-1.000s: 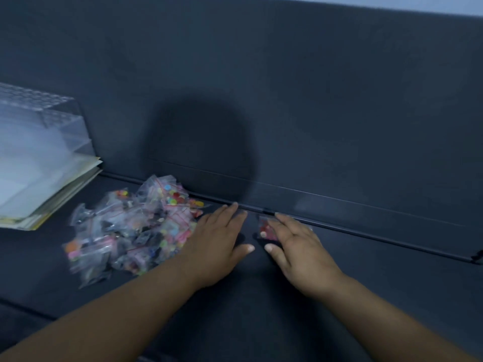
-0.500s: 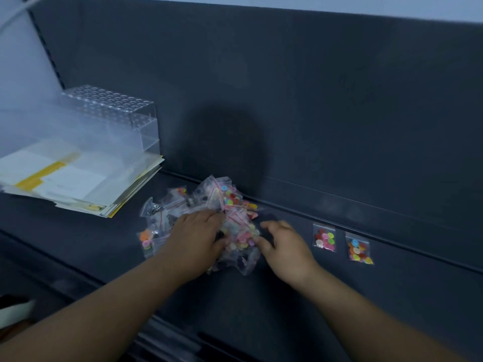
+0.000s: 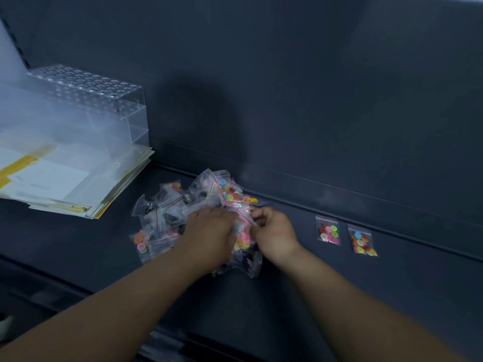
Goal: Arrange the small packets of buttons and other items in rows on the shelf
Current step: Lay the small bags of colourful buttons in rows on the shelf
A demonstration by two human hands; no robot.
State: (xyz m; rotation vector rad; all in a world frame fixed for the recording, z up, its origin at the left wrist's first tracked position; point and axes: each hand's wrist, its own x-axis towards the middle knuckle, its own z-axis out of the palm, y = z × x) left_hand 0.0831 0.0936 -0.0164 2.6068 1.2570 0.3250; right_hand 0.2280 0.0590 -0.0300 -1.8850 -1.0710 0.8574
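Evidently the right hand (image 3: 274,236) is closed small, its thumb and fingertips pinching the edge of a clear zip packet (image 3: 244,218) at the right side of the heap. The left hand (image 3: 209,233) lies palm-down over the heap of button packets (image 3: 167,205) with its fingers bent into it. Whether it grips one or only steadies the lot is hidden.

The heap sits on the dark shelf (image 3: 287,296), close to the back ledge. To its right, well apart from it, a first laid packet (image 3: 328,231) and a second laid packet (image 3: 363,240) lie flat just beside each other, making the start of a row along the ledge.

I judge the step to be picking the next packet out of the heap. The next move calls for freeing it without dragging its neighbours, then laying it flat in line with that pair.

At far left a stack of papers (image 3: 65,178) rests under a clear acrylic rack (image 3: 91,100).
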